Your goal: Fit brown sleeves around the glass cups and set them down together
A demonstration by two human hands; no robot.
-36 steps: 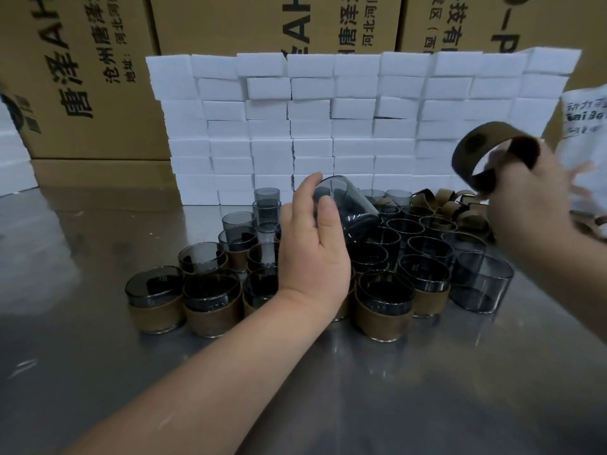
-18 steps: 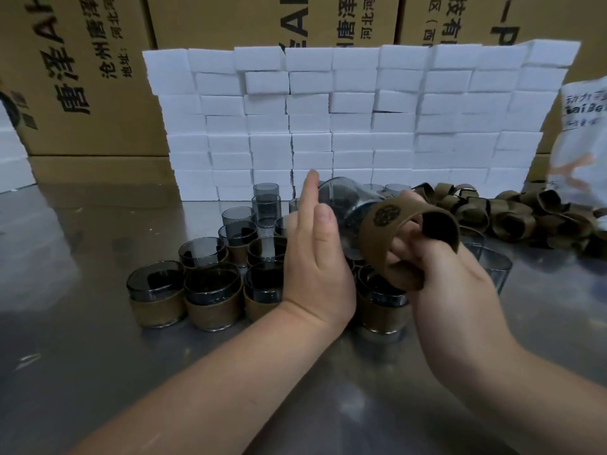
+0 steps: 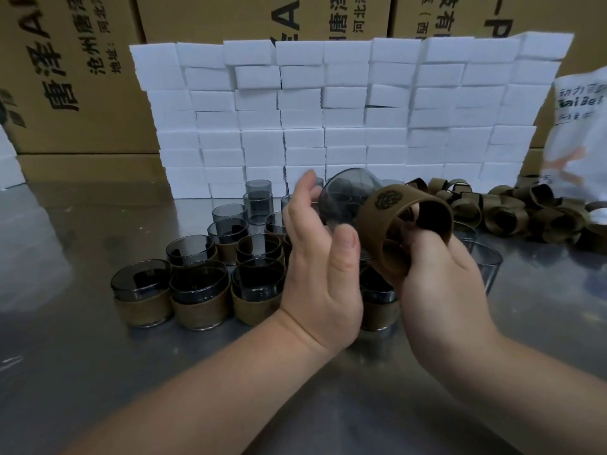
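Note:
My left hand (image 3: pixel 323 274) holds a smoky glass cup (image 3: pixel 345 195) tilted on its side above the table, its base toward me. My right hand (image 3: pixel 437 284) grips a brown sleeve (image 3: pixel 404 224) with a dark round emblem, its opening held against the cup's right side. Below the hands stands a cluster of sleeved cups (image 3: pixel 200 297), partly hidden by my wrists. Bare glass cups (image 3: pixel 259 198) stand behind them. A heap of loose brown sleeves (image 3: pixel 512 211) lies at the right.
A wall of stacked white foam blocks (image 3: pixel 345 113) runs along the back, with printed cardboard boxes (image 3: pixel 65 77) behind it. A white printed bag (image 3: pixel 581 126) leans at the far right. The steel table (image 3: pixel 82 356) stretches toward me.
My right hand carried the brown sleeve from up at the right down to the cup in my left hand. The cup has tilted further and the sleeve now sits against it.

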